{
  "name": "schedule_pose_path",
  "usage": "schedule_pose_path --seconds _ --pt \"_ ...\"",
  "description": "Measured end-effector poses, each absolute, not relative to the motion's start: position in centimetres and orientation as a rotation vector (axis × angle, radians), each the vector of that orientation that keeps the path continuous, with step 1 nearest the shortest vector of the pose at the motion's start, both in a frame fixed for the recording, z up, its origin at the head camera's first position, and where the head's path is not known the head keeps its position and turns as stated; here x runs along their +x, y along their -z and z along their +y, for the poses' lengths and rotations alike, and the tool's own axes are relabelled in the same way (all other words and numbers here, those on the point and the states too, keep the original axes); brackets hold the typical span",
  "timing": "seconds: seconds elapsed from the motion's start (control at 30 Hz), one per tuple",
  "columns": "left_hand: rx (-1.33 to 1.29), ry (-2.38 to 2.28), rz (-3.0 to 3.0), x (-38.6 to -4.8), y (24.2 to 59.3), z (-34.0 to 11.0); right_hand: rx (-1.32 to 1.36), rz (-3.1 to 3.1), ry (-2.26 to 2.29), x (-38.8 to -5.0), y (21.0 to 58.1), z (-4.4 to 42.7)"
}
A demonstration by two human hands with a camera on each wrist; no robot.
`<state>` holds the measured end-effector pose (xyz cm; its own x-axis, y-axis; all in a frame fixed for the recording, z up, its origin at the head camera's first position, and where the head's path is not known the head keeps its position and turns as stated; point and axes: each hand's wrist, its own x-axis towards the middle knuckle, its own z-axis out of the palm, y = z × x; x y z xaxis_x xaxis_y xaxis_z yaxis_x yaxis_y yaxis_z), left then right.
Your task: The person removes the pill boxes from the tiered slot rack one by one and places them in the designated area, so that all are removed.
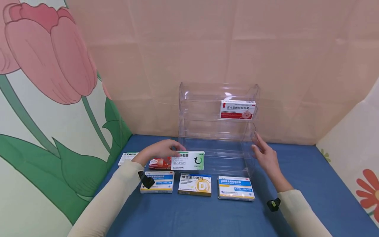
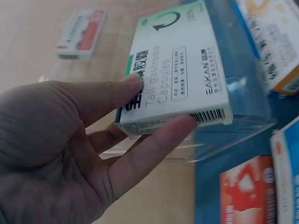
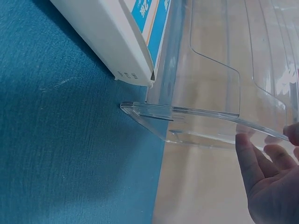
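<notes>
My left hand [image 1: 161,149] grips a white and green box of Tall gastrodia capsules [image 2: 175,70] by one end, thumb on its printed face. This box is held in front of the lower left of a clear tiered display rack [image 1: 219,134]. At the rack's right side, my right hand [image 1: 266,158] holds the edge of the transparent side panel, thumb and fingertips against it. A red and white medicine box [image 1: 238,110] stands on an upper tier, at the right. Behind the gripped box, a red box [image 1: 160,163] is partly hidden.
On the blue tabletop [image 1: 192,215], a blue and white box [image 1: 158,182], a yellow and white vitamin D box [image 1: 194,185] and another blue and white box [image 1: 236,188] lie in a front row. A white box [image 1: 127,158] lies farther left, partly covered by my left arm.
</notes>
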<state>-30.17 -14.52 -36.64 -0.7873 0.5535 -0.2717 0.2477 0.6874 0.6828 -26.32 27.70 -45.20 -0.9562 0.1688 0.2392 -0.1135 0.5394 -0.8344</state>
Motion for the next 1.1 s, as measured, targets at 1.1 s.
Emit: schedule_pose_path --seconds 1.1 --pt "0.516 -1.044 2.043 -22.6 42.7 -13.2 -0.027 -2.48 -1.363 -26.3 45.2 27.7"
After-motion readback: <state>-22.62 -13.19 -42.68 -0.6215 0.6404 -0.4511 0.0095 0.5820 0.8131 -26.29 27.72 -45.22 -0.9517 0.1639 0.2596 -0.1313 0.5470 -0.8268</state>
